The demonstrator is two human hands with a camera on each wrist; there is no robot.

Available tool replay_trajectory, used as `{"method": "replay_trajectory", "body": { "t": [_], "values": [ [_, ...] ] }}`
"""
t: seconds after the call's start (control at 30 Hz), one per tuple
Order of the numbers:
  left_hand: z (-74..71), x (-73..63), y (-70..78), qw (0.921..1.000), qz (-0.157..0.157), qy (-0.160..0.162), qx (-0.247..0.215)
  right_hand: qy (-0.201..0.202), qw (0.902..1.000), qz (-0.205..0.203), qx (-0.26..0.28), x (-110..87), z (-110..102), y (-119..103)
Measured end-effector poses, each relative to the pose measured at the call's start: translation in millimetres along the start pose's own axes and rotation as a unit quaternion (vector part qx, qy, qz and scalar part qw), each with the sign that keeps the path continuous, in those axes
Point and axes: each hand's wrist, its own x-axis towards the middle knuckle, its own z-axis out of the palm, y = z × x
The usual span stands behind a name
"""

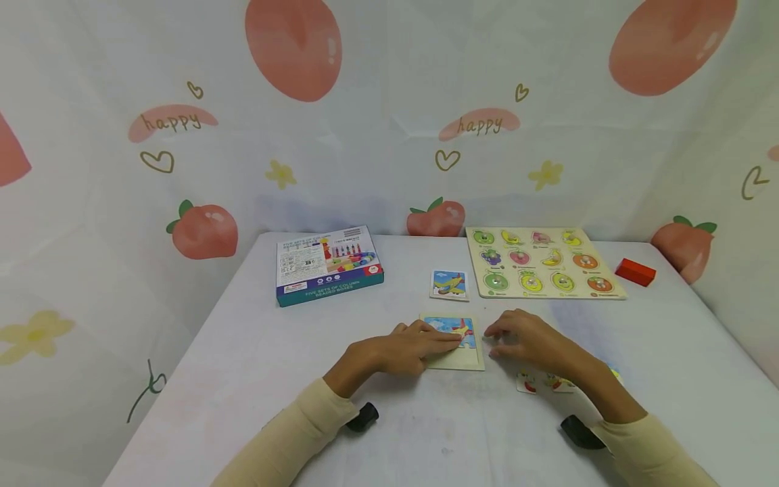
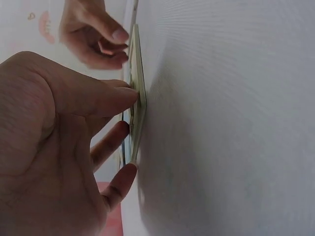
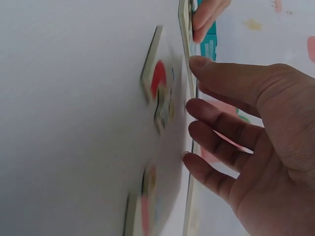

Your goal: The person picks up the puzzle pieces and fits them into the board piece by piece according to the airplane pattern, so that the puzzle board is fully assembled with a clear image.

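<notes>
A small wooden jigsaw board (image 1: pixel 453 362) lies on the table, its upper part filled with pieces of a blue and red picture (image 1: pixel 449 324) and its lower strip bare wood. My left hand (image 1: pixel 409 348) rests on it with fingers extended over the pieces; in the left wrist view the thumb lies by the board's edge. Just right of the board, my right hand (image 1: pixel 528 341) hovers with loosely bent fingers and nothing between them. Loose puzzle pieces (image 1: pixel 526 381) lie below and beside the right wrist, partly hidden by the forearm; the right wrist view shows several of these pieces (image 3: pixel 158 81).
Behind the board sits an airplane picture card (image 1: pixel 450 285). Farther back are a fruit peg board (image 1: pixel 550 292), a red block (image 1: pixel 635 271) and a beaded-toy box (image 1: pixel 328 267) at left. A patterned cloth backdrop (image 1: pixel 365 149) rises behind the table.
</notes>
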Motion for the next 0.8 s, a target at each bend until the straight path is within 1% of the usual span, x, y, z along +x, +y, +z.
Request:
{"method": "replay_trajectory", "body": {
  "t": [0.13, 0.33, 0.57, 0.67, 0.8],
  "values": [
    [-0.4, 1.7, -1.5, 1.0, 0.006, 0.001, -0.002, -0.003, 0.9998, 0.02, 0.004, -13.0, -3.4, 4.0],
    [0.0, 3.5, -4.5, 0.9998, 0.007, 0.006, -0.016, -0.02, 0.9985, 0.05, 0.003, -35.6, -5.8, 10.4],
    [0.6, 3.9, -8.8, 0.9986, 0.018, 0.02, -0.045, -0.011, 0.999, 0.041, -0.015, -58.6, -5.8, 17.6],
    [0.9, 2.4, -9.3, 0.9978, 0.011, 0.032, -0.057, -0.014, 0.9984, 0.053, -0.018, -63.5, -5.8, 17.8],
    [0.7, -1.4, -9.6, 0.9965, -0.01, 0.053, -0.064, -0.017, 0.9977, 0.062, -0.022, -68.0, -4.4, 16.2]
  ]
}}
